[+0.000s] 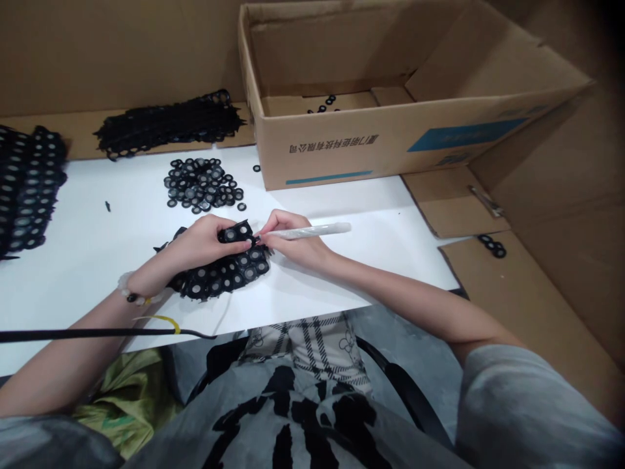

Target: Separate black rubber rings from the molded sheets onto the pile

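My left hand (208, 241) is closed on the upper edge of a black sheet of joined rings (229, 272), thumb stretched towards the right. Against that edge, my right hand (293, 244) pinches a white pen-like tool (319, 230), its tip at the sheet beside my left thumb. The sheet lies on the white table top (312, 286), partly hidden under my left hand and wrist. Just behind it is a pile of loose black rings (200, 184) with pale centres.
Stacked black ring sheets lie at the left (29, 189) and back left (168, 124). A large cardboard box (336, 146) stands at the back, a few rings inside. Cardboard (527, 286) borders the right side, with several rings (492, 246). A black cord (97, 334) crosses the front left.
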Demonstrator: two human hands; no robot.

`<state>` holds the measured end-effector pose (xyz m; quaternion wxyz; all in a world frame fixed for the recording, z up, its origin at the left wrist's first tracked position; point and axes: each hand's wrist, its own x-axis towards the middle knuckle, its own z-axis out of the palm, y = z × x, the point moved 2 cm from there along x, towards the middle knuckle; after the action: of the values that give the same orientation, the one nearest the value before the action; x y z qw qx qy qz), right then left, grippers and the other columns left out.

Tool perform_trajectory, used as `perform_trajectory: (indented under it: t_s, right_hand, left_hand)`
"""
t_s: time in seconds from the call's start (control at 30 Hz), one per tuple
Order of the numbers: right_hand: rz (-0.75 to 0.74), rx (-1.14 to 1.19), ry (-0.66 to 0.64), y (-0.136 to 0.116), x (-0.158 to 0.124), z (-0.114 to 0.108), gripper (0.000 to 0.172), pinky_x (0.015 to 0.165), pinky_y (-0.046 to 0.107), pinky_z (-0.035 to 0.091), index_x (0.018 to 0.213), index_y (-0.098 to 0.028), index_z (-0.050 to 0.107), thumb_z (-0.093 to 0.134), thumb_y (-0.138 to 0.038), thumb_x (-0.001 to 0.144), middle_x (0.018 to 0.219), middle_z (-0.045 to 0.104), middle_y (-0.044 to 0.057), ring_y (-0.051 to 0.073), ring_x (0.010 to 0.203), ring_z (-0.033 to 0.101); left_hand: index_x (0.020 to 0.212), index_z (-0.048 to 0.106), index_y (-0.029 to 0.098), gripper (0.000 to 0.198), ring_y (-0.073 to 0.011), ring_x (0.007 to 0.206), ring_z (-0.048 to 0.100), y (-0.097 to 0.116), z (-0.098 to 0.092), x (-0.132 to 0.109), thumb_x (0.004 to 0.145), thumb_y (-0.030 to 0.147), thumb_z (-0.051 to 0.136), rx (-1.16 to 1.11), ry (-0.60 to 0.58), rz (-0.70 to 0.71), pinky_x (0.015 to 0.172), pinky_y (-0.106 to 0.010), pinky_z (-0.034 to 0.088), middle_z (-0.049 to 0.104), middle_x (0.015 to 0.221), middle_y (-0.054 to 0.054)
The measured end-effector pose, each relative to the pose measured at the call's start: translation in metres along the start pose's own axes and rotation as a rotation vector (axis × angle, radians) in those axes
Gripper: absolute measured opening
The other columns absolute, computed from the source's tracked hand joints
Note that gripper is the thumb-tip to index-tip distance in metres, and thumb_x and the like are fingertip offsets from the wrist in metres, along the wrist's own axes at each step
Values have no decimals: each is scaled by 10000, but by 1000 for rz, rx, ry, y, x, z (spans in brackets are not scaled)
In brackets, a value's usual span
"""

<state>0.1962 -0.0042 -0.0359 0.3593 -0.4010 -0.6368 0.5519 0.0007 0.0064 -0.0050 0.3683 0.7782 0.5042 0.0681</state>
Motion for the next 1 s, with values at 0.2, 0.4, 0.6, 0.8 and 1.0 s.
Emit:
perform_trajectory:
  t_s: [0.2,0.4,0.6,0.8,1.0]
  right_hand:
    - [-14,-25,-2,-2,0,-1,106,639,261,412,779,-182,583,622,-280,773,747,654,-6,133,694,586]
    - [-19,-150,-19,-5,-2,1,76,605,253,362,769,-184,572,586,-257,786,708,616,-22,112,649,521]
    - [-63,-215,2,-5,-3,6,87,619,256,361,772,-186,574,563,-256,822,721,626,-18,107,654,517]
    - [-128,-342,-41,-6,4,-13,130,666,264,395,858,-190,624,568,-307,861,768,655,1,123,702,561]
    - [-326,-712,50,7,23,-45,290,875,355,434,948,-166,694,437,-76,848,1013,679,98,215,964,584]
  left_hand:
    - [658,567,176,380,-140,615,478,1,0,1,812,523,585,17,47,62,588,-260,335,551,610,24]
    - [628,521,181,349,-143,633,480,2,3,1,811,471,589,54,101,99,619,-271,348,538,623,20]
    - [640,551,182,358,-141,633,475,0,1,3,808,496,587,-24,11,86,619,-267,367,527,623,27]
    - [699,604,173,336,-132,636,486,2,-7,1,802,494,610,-72,7,5,605,-254,375,585,665,31]
    - [708,578,173,336,-149,689,535,2,-6,1,812,490,619,-63,60,27,660,-270,420,618,724,10]
